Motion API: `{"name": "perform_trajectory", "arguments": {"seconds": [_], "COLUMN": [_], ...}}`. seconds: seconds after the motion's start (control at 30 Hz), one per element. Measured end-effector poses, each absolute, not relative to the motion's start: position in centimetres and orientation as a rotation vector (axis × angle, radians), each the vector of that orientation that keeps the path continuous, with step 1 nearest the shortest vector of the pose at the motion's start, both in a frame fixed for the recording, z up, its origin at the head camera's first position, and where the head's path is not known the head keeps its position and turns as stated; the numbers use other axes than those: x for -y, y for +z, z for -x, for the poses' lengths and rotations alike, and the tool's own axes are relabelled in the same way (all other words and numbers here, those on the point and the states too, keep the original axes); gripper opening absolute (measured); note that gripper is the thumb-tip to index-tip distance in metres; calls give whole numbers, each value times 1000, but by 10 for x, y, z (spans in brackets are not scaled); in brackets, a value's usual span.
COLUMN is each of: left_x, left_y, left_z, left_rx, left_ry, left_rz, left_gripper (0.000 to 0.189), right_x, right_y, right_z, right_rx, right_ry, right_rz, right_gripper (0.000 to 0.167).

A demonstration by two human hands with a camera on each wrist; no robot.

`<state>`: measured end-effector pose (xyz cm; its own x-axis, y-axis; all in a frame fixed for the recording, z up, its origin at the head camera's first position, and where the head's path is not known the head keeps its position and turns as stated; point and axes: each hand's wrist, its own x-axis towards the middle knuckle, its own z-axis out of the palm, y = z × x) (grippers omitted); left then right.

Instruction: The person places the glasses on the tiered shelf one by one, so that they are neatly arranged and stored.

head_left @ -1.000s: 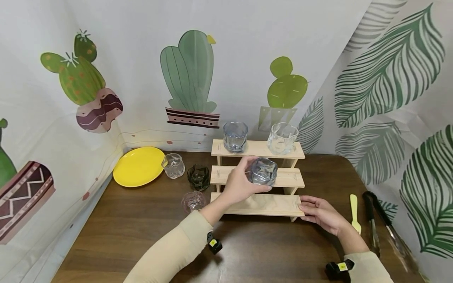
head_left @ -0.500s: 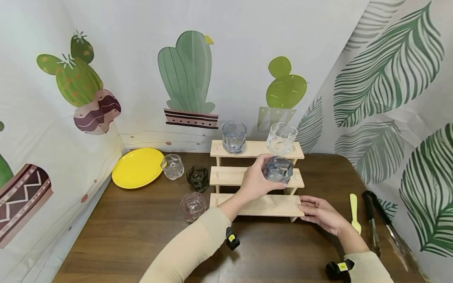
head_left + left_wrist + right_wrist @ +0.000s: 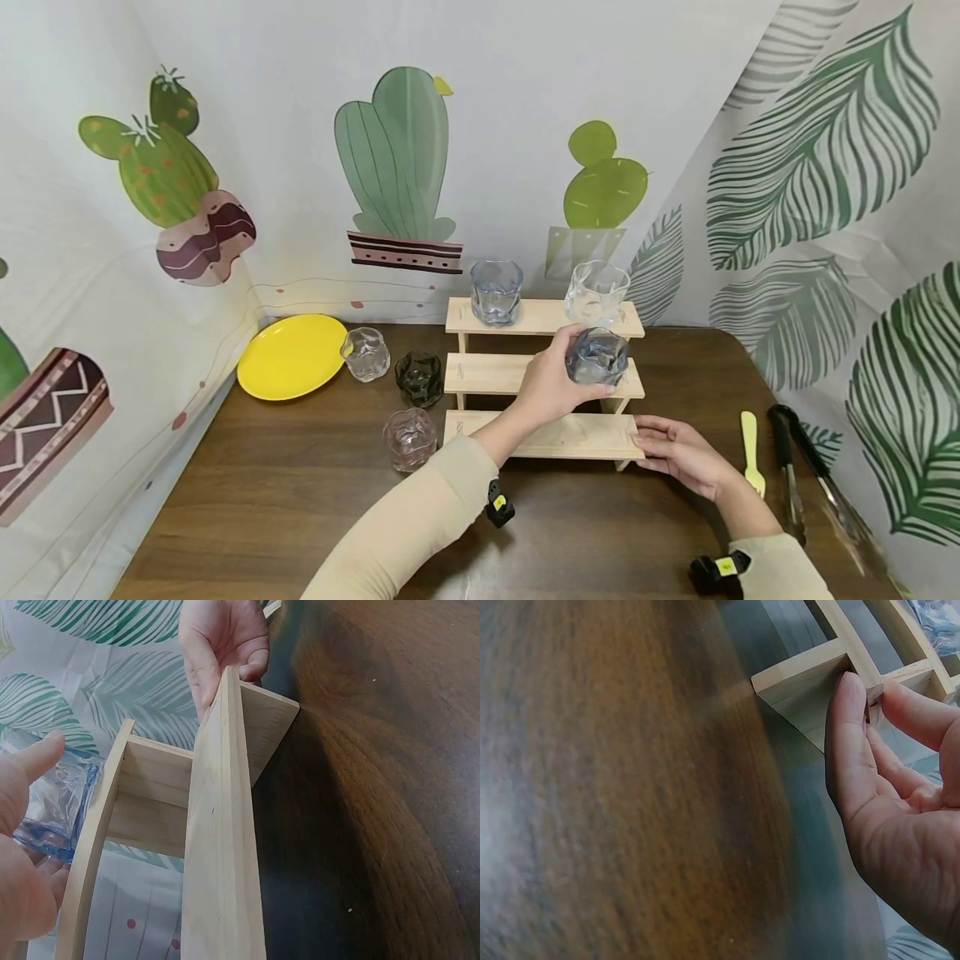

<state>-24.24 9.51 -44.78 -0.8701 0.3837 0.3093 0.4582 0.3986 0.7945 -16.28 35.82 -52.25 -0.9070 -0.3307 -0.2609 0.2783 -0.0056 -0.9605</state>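
My left hand (image 3: 552, 379) grips a blue-tinted glass (image 3: 597, 357) at the right end of the middle step of a three-tier wooden stand (image 3: 543, 435). In the left wrist view the glass (image 3: 56, 795) sits right at the edge of that step, fingers and thumb around it. My right hand (image 3: 686, 454) pinches the right end of the lowest step; the right wrist view has thumb and fingers on either side of the board (image 3: 855, 656). On the top step stand another bluish glass (image 3: 496, 293) at left and a clear glass (image 3: 597, 292) at right.
Left of the stand are a dark glass (image 3: 419, 377), a pinkish glass (image 3: 410, 439) and a clear glass (image 3: 366, 354) beside a yellow plate (image 3: 292, 357). A pale yellow fork (image 3: 752, 450) and black-handled tongs (image 3: 817, 467) lie at right. A patterned cloth (image 3: 517, 125) hangs behind the table.
My left hand has carried the blue-tinted glass rightward along the middle step to its right end, slowing over the last half second. The right hand has stayed on the lowest step.
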Motion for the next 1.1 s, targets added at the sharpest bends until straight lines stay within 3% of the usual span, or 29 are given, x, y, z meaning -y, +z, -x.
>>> {"name": "perform_trajectory", "arguments": {"seconds": [0.57,1.1], "left_x": [-64,29], "left_y": [-446,-452], "left_z": [229,195], "left_rx": [2511,2419], "left_ry": [-1647,-1529], "left_rz": [793,793], "left_gripper": [96,79], "right_x": [-361,-356], "right_y": [-521,-521], "right_z": [162,163], "right_rx": [-1862,-1839], "right_ry": [-1967,-1974], "right_rz": [46,50], "right_gripper": [62,61]}}
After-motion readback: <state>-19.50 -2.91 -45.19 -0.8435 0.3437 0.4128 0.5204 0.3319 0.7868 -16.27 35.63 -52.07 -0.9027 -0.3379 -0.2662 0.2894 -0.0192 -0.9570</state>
